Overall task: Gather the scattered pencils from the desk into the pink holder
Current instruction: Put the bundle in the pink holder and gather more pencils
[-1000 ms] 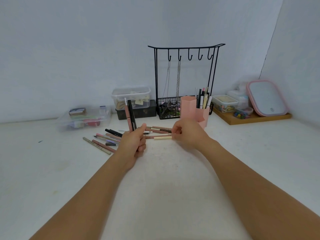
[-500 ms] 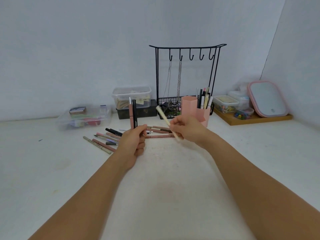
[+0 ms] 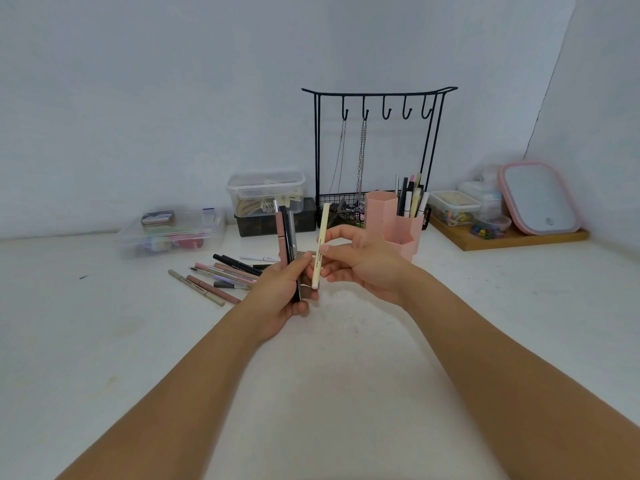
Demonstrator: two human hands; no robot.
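Left hand: I see fingers curled round slim upright pencils, pink and black.
Right hand: pinches smooth cream pencil.
Pink holder: hexagonal plastic tubes, far right.

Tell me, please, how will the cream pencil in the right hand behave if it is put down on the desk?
The cream pencil looks thin, straight and rigid, so probably stiff and light. Its barrel seems round and smooth, so it may roll on the flat desk.
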